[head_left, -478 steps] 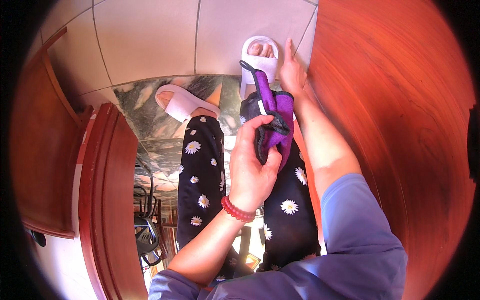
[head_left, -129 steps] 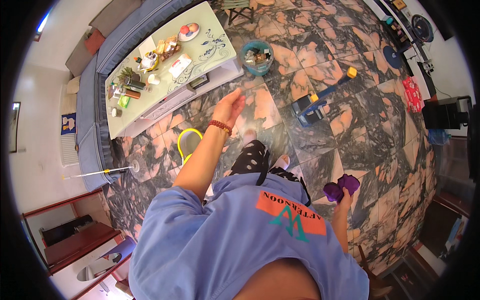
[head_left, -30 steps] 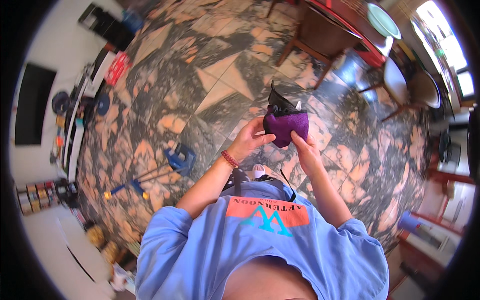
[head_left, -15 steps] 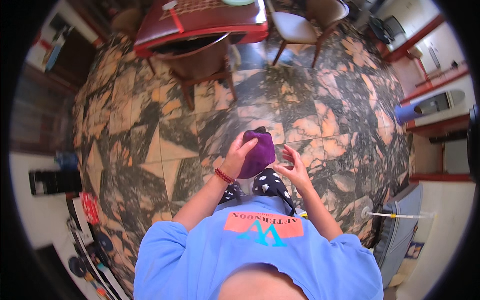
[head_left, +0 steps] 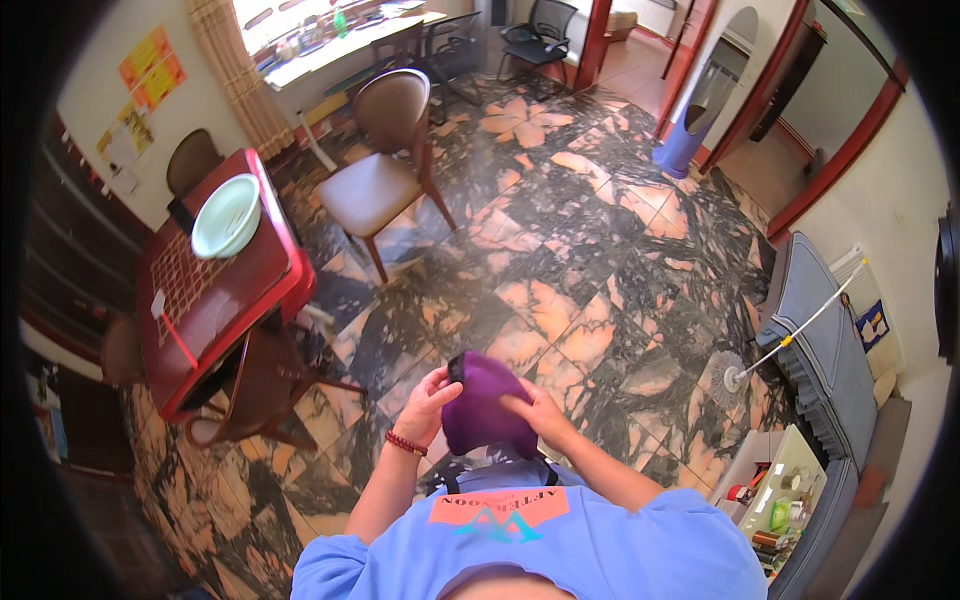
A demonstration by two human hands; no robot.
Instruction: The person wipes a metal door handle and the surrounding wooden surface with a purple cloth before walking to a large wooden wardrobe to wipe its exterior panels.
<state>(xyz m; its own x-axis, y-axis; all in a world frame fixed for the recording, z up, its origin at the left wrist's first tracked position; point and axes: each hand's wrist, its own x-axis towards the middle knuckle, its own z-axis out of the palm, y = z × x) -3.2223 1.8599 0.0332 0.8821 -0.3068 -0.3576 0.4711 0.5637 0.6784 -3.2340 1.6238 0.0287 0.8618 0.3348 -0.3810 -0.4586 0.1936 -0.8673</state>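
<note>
A soft purple cloth item with a black edge point(head_left: 490, 405) hangs in front of my body, held between both hands; its exact kind does not show. My left hand point(head_left: 430, 402), with a red bead bracelet at the wrist, pinches it near the black edge on its left side. On the other side my right hand point(head_left: 545, 417) grips the purple fabric, thumb on the near face and fingers partly hidden behind it. The cloth looks spread wide between the hands.
A red table point(head_left: 215, 320) with a pale green basin point(head_left: 226, 216) stands at the left. Brown chairs, one with a pale seat point(head_left: 370, 193), are around it. At the right are a grey folded sofa bed point(head_left: 820, 340), a long-handled brush point(head_left: 735, 374) and a white storage drawer point(head_left: 790, 490).
My right hand, open and apart from the cloth before, now holds its right side. The cloth is spread wider. My view has turned right, bringing the basin and window into sight.
</note>
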